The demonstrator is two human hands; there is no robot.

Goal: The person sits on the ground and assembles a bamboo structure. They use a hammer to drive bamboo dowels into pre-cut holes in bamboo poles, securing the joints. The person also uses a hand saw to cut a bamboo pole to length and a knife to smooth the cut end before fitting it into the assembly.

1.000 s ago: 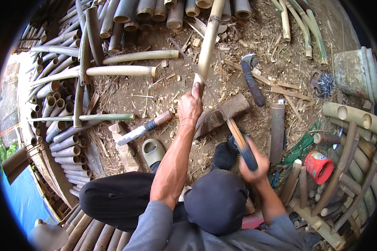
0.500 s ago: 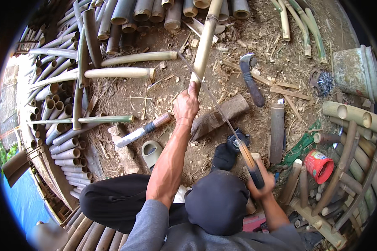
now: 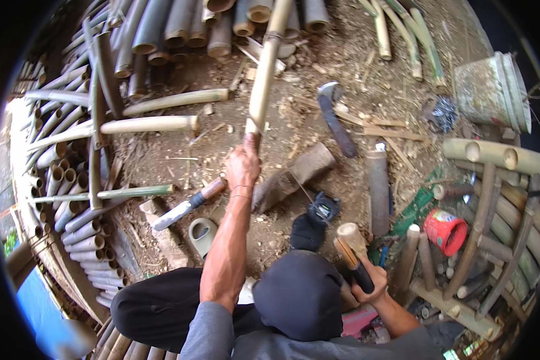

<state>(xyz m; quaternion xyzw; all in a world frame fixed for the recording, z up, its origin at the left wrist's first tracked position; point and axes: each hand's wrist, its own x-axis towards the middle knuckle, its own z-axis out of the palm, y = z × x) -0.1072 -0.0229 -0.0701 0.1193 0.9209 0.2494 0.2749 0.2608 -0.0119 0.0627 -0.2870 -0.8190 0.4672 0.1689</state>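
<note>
My left hand (image 3: pixel 243 167) is closed around the near end of a long pale bamboo pole (image 3: pixel 263 84), thumb along its top. The pole reaches away to the far edge of view. Lower right, my right hand (image 3: pixel 373 284) grips the dark and tan handle of a saw (image 3: pixel 351 261). Its thin blade slants up and left toward the pole, just beyond my left thumb; whether it touches the bamboo is hard to tell. Beneath the blade lies a rough wooden block (image 3: pixel 297 174).
Cut bamboo tubes (image 3: pixel 177 30) are stacked far and left. A curved dark-handled blade (image 3: pixel 337 120) and a wrapped-handle knife (image 3: pixel 186 207) lie on chip-strewn ground. To the right are a grey bucket (image 3: pixel 489 90), a red container (image 3: pixel 444 233) and a bamboo rack (image 3: pixel 489 234).
My right hand and the saw have drawn back toward me. The left hand keeps its hold on the pole. The whole view has shifted, so the surroundings sit further left.
</note>
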